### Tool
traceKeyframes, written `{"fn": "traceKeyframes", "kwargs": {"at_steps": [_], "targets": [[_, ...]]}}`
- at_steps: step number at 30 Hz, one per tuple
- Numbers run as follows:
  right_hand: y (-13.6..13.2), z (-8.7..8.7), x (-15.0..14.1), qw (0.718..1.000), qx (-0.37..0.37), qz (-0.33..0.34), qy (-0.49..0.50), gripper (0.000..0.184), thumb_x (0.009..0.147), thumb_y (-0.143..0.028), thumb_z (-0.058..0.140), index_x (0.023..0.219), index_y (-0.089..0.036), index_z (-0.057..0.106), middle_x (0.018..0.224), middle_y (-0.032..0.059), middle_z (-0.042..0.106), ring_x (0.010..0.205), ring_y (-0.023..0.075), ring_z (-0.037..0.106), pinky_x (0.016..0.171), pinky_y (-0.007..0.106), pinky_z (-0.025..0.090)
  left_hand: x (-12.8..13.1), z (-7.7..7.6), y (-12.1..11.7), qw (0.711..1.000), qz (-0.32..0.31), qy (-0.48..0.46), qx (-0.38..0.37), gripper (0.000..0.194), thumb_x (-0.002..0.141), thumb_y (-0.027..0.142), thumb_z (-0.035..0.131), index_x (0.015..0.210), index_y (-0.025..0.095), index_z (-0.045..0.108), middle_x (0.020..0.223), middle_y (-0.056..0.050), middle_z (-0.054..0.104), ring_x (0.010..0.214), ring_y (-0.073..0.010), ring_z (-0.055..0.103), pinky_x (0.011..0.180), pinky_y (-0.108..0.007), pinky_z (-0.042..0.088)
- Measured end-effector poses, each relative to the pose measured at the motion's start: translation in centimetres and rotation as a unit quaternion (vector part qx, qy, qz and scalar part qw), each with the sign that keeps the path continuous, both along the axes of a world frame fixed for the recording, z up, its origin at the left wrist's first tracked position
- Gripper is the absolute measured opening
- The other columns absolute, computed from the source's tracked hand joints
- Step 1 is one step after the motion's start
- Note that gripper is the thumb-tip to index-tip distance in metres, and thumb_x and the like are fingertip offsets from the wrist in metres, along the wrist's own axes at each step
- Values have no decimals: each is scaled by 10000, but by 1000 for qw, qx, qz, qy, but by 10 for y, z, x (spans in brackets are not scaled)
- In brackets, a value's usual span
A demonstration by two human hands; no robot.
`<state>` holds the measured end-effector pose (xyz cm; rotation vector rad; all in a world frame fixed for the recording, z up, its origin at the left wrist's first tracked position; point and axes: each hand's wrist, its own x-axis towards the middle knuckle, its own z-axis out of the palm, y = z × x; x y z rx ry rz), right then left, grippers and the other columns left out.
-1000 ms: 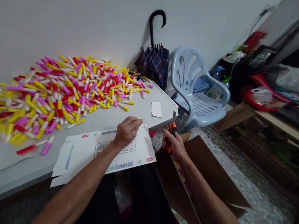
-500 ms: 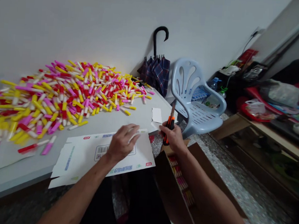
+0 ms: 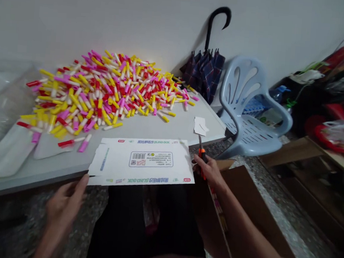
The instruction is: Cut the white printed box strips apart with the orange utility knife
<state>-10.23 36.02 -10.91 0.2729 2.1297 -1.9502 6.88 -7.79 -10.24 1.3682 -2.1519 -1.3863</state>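
My left hand (image 3: 62, 208) is below the table's front edge, fingers apart and holding nothing, its fingertips near the lower left corner of a flat printed white carton sheet (image 3: 141, 162). That sheet lies on the grey table (image 3: 172, 129), with a barcode label in its middle and "BLIND BOX" printed along its edges. My right hand (image 3: 206, 171) grips an orange box cutter (image 3: 201, 154) with its blade pointing up, next to the sheet's right end. Beyond the sheet lies a large heap of yellow, red, pink and white marker-like tubes (image 3: 106, 93).
A small white paper scrap (image 3: 201, 126) lies near the table's right corner. A brown cardboard box (image 3: 243, 204) stands open below my right arm. A plaid umbrella (image 3: 207, 74), a pale blue plastic chair (image 3: 249, 118) and a cluttered shelf (image 3: 312, 148) stand beyond.
My left hand has come off the sheet and moved left and down past the table edge. The sheet now lies squarer to the table edge. My right hand still grips the cutter.
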Motion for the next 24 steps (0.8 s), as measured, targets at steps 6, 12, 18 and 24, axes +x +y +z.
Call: {"fn": "traceKeyframes", "kwargs": {"at_steps": [6, 12, 18, 24], "targets": [[-24, -9, 3, 994, -101, -7, -32, 506, 628, -446, 987, 967, -169, 733, 865, 53, 803, 688, 213, 728, 603, 302, 605, -15, -21, 35, 940, 12, 198, 277, 681, 506, 444, 1003, 1063, 161, 731, 908, -37, 762, 687, -154, 703, 601, -230, 567], [-11, 4, 0, 994, -109, -11, -3, 510, 593, -383, 1009, 974, -177, 740, 840, 28, 793, 659, 199, 706, 604, 315, 621, 7, -15, 31, 945, -23, 203, 254, 581, 525, 448, 1012, 951, 142, 762, 855, -40, 764, 724, -151, 692, 634, -215, 579], [-4, 17, -8, 992, -119, 27, -18, 456, 606, -378, 1004, 917, -166, 745, 857, 47, 799, 672, 215, 720, 617, 337, 636, 9, 0, 16, 932, -118, 210, 270, 576, 598, 420, 995, 1071, 171, 784, 989, -65, 788, 779, -169, 701, 690, -256, 611], [-2, 29, -19, 993, -113, 27, -5, 448, 569, -378, 1016, 839, -172, 724, 777, 24, 772, 626, 186, 681, 567, 298, 587, -14, 17, 13, 934, -122, 204, 267, 615, 617, 491, 977, 1091, 140, 802, 1106, -134, 798, 891, -237, 741, 679, -274, 612]]}}
